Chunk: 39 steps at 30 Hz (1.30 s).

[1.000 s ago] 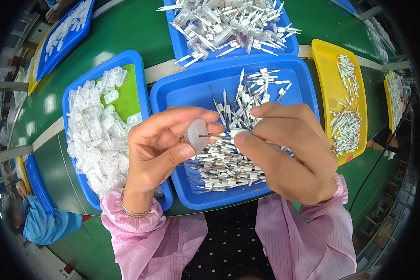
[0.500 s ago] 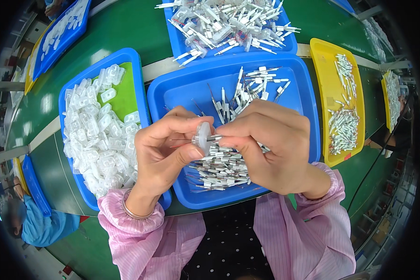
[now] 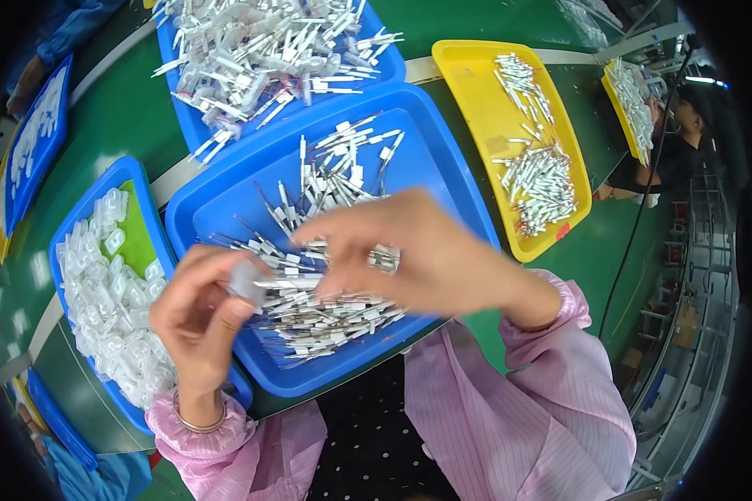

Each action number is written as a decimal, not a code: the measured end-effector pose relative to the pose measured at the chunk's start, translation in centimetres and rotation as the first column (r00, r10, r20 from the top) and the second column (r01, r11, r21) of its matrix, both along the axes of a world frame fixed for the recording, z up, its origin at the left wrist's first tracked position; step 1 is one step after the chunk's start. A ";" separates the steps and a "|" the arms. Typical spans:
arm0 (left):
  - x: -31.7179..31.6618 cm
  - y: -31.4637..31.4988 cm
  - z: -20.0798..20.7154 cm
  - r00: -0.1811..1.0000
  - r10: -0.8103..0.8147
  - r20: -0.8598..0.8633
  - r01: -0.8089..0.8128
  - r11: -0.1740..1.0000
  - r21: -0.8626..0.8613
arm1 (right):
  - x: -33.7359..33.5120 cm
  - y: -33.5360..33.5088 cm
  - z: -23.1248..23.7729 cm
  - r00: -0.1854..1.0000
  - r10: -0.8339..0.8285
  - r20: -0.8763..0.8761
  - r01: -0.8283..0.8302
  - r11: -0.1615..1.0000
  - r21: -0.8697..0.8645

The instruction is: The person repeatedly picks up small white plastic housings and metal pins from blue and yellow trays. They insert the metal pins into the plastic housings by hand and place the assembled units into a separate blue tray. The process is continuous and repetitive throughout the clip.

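Note:
My left hand (image 3: 196, 313) pinches a clear plastic housing (image 3: 246, 282) between thumb and fingers, over the left part of a blue tray (image 3: 180, 219). From the housing a white stick-like piece (image 3: 288, 283) with a metallic section seems to stick out to the right. My right hand (image 3: 401, 255) is blurred by motion, its thumb and fingers apart and nothing visible between them. It hovers just right of that stick, above a heap of white wired sticks (image 3: 342, 321) in the tray.
Left lies a blue tray of clear housings (image 3: 113, 292) with a green bottom. Behind, another blue tray holds housings joined with white sticks (image 3: 267, 58). A yellow tray (image 3: 476, 108) with small white pieces stands right. Other people (image 3: 698, 142) are at the edges.
The view has swung, so the trays shift left. My right hand has let go of the white stick beside the housing and its fingers have spread. My left hand still grips the housing.

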<state>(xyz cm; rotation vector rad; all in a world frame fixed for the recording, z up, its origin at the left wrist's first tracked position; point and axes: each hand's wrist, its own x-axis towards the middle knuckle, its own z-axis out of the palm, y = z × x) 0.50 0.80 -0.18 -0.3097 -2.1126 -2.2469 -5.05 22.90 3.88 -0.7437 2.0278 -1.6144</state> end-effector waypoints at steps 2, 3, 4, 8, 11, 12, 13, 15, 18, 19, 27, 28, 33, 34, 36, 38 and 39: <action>-0.1 -0.4 -0.8 0.990 0.116 0.084 -0.123 0.989 0.080 | -2.3 3.9 -1.3 0.910 -0.128 -0.394 0.281 0.889 0.362; -0.2 -0.8 -0.9 0.981 0.162 0.105 -0.169 0.983 0.067 | -3.6 6.5 -1.5 0.808 -0.107 -0.579 0.447 0.750 0.487; -0.3 -0.7 -0.6 0.981 0.162 0.104 -0.169 0.983 0.064 | -4.9 9.5 -2.2 0.728 -0.063 -0.683 0.585 0.578 0.569; -0.7 0.0 -0.1 0.987 0.102 0.120 -0.108 0.993 0.043 | -6.9 20.2 -5.3 0.689 0.172 -0.704 0.701 0.086 0.708; -0.6 0.2 -0.5 0.990 0.074 0.118 -0.078 0.997 0.027 | -7.7 22.1 -6.4 0.704 0.201 -0.681 0.651 0.200 0.732; -0.6 0.1 -0.7 0.991 0.078 0.110 -0.081 0.997 0.019 | -8.1 21.8 -6.2 0.701 0.191 -0.687 0.646 0.239 0.725; -0.7 0.1 -0.8 0.985 0.080 0.154 -0.093 0.993 0.075 | -8.3 21.4 -5.9 0.698 0.180 -0.693 0.640 0.276 0.717; -0.7 0.4 -0.8 0.966 0.087 0.242 -0.132 0.976 0.175 | -8.1 19.4 -4.6 0.678 -0.089 -0.730 0.694 0.403 0.596; -0.9 0.8 -0.5 0.955 -0.036 0.295 -0.099 0.897 0.430 | -6.4 13.1 -3.5 0.685 -0.433 -0.586 0.660 0.710 0.246; -0.9 0.7 -0.8 0.960 -0.081 0.268 -0.066 0.864 0.498 | -5.2 10.6 -3.0 0.726 -0.509 -0.463 0.592 0.805 0.044; -0.9 0.6 -1.1 0.952 -0.239 0.191 0.050 0.737 0.674 | -0.2 -0.5 -1.0 0.944 -0.154 -0.292 0.050 0.941 -0.335; -0.8 0.6 -1.1 0.952 -0.240 0.192 0.050 0.737 0.674 | -0.1 -1.0 -0.8 0.935 -0.175 -0.308 0.066 0.941 -0.333; -0.6 0.4 -0.8 0.949 -0.254 0.187 0.058 0.723 0.688 | -0.3 -1.6 -0.8 0.898 -0.209 -0.386 0.080 0.943 -0.324; -0.5 0.5 -0.6 0.946 -0.240 0.216 0.036 0.742 0.669 | -0.3 -1.6 -1.0 0.896 -0.211 -0.391 0.083 0.944 -0.320; -0.4 0.7 -0.2 0.939 -0.212 0.272 -0.005 0.779 0.627 | -0.3 -1.7 -1.0 0.887 -0.205 -0.414 0.081 0.951 -0.298; -0.4 0.6 -0.2 0.939 -0.211 0.271 -0.008 0.775 0.631 | -0.3 -1.6 -0.7 0.874 -0.190 -0.448 0.074 0.962 -0.264; -0.3 0.6 -0.3 0.939 -0.211 0.270 -0.008 0.774 0.633 | -0.3 -1.6 -0.6 0.855 -0.176 -0.487 0.059 0.967 -0.247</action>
